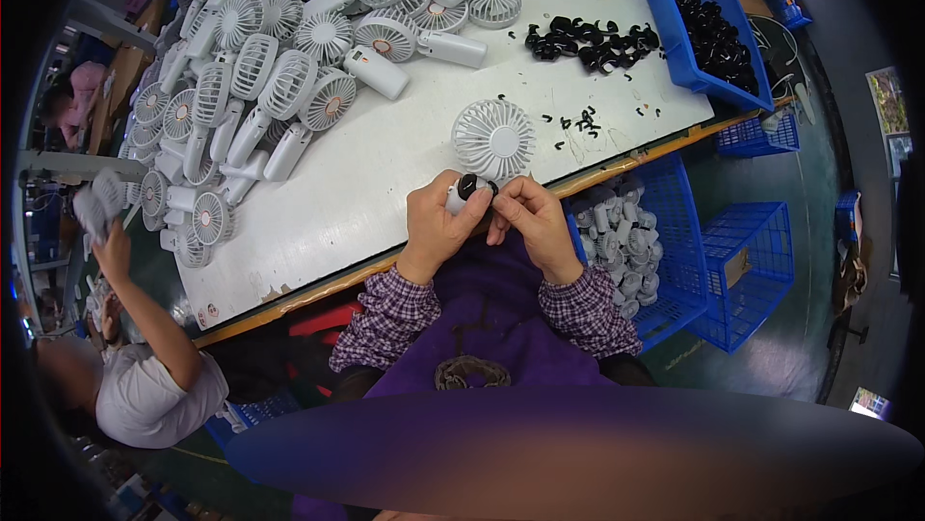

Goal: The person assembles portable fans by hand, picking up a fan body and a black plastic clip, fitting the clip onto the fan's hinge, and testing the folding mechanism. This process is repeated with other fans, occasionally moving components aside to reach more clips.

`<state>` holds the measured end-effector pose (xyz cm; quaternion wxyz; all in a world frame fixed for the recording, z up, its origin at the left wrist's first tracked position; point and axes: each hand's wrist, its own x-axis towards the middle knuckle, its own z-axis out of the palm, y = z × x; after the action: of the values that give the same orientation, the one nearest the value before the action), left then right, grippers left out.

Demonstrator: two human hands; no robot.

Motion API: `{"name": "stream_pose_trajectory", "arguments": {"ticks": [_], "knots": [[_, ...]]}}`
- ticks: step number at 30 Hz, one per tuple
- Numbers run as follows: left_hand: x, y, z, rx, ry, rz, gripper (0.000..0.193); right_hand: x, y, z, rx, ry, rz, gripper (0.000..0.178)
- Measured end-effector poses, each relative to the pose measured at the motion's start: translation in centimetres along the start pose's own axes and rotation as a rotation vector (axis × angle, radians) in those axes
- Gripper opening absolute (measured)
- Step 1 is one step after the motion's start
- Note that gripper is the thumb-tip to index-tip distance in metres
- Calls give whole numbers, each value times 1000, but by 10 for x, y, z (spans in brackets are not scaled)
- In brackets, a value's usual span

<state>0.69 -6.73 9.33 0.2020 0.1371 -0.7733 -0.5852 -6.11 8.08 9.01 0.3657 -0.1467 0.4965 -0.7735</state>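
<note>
At the bench's near edge, both hands grip one white handheld fan: left hand closed around its handle, right hand pinching a black clip there, head pointing away.

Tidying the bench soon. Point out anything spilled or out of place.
Small black clips lie scattered loose across the white table near its front edge, away from the black pile and the blue bin. Nothing looks damaged.
</note>
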Motion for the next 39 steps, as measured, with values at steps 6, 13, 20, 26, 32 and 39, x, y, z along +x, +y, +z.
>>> {"name": "stream_pose_trajectory", "arguments": {"ticks": [6, 13, 20, 26, 32, 39], "knots": [[-7, -2, 3, 45, 26, 5, 29, -9, 11, -4, 57, -15, 45, 14], [-1, -13, 14, -1240, -575, -790, 62, 12, -9, -32, 72, 172, -236, 63], [-8, 12, 32, -1195, -516, -746, 65, 42, -52, -10, 88, 274, -213, 40], [-20, -19, 13, -1595, -797, -756, 45, 27, -21, -15, 326, -187, -65, 65], [-36, 19, 28, -1621, -615, -788, 42, -19, 3, -2, 549, -121, -87, 57], [-3, 55, 3, -722, -746, -522, 37, -47, -20, -20, 413, 96, -345, 76]]}}
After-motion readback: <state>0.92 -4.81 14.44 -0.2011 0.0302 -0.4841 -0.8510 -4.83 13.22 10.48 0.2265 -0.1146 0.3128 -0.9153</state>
